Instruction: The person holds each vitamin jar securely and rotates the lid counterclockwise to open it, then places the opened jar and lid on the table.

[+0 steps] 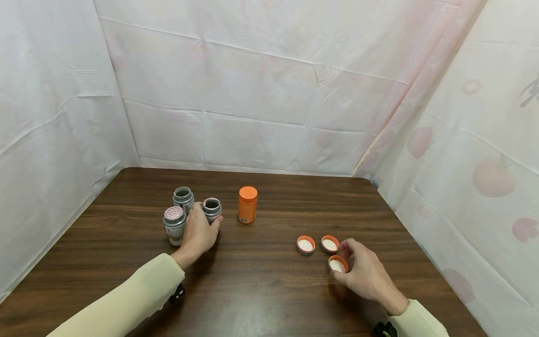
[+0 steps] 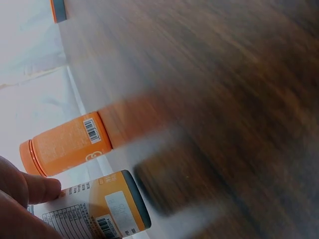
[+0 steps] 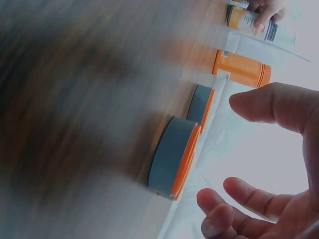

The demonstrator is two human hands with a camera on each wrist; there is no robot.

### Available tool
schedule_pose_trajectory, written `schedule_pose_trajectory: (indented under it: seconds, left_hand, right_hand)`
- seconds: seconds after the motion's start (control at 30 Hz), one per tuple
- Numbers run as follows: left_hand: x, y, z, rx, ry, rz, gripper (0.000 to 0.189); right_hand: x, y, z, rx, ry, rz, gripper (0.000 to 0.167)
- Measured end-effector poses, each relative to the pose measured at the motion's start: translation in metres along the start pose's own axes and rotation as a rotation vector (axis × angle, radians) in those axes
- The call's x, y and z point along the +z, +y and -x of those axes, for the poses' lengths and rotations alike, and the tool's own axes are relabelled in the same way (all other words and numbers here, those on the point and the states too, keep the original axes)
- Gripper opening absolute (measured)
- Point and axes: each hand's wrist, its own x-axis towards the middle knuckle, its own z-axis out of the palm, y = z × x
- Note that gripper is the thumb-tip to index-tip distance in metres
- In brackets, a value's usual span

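Note:
My left hand (image 1: pixel 200 231) grips an uncapped grey jar (image 1: pixel 212 210) around its side. In the left wrist view, that jar (image 2: pixel 112 209) shows a printed white and orange label, and part of it is hidden by the fingers. Two more lidless jars stand just left of the hand: one (image 1: pixel 183 196) looks hollow, the other (image 1: pixel 174 225) has a patterned pinkish seal over its mouth. On the right, my right hand (image 1: pixel 365 271) hovers with spread fingers beside a grey and orange cap (image 1: pixel 337 265). A gap separates fingers and cap in the right wrist view.
An orange bottle (image 1: pixel 247 206) with its lid on stands between the hands, further back. Two more caps, one on the left (image 1: pixel 305 245) and one at the back (image 1: pixel 330 244), lie white side up on the wooden table (image 1: pixel 261 290). Pale sheets (image 1: pixel 252 93) hang around it.

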Motion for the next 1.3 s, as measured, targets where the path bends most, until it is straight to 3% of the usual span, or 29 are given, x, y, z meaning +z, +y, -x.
schedule_pose_trajectory:
  seconds: [0.23, 0.63, 0.8, 1.03, 1.3]
  left_hand:
    - [0.001, -0.001, 0.001, -0.014, -0.001, 0.018, 0.064]
    - [0.002, -0.002, -0.002, -0.011, 0.034, 0.022, 0.069]
    - [0.003, 0.000, -0.002, 0.008, 0.025, 0.000, 0.079]
    - [0.004, 0.004, -0.001, 0.098, 0.073, -0.045, 0.090]
    - [0.001, 0.017, 0.002, 0.304, 0.162, -0.078, 0.091]
  right_hand:
    - [0.002, -0.009, 0.004, -0.077, 0.034, -0.061, 0.051]
    - [0.011, -0.018, 0.007, -0.204, 0.132, -0.040, 0.050]
    - [0.014, -0.021, 0.007, -0.226, 0.138, -0.053, 0.048]
    - [0.018, -0.027, 0.008, -0.241, 0.133, -0.017, 0.053]
    - [0.023, -0.031, 0.009, -0.303, 0.132, 0.013, 0.057]
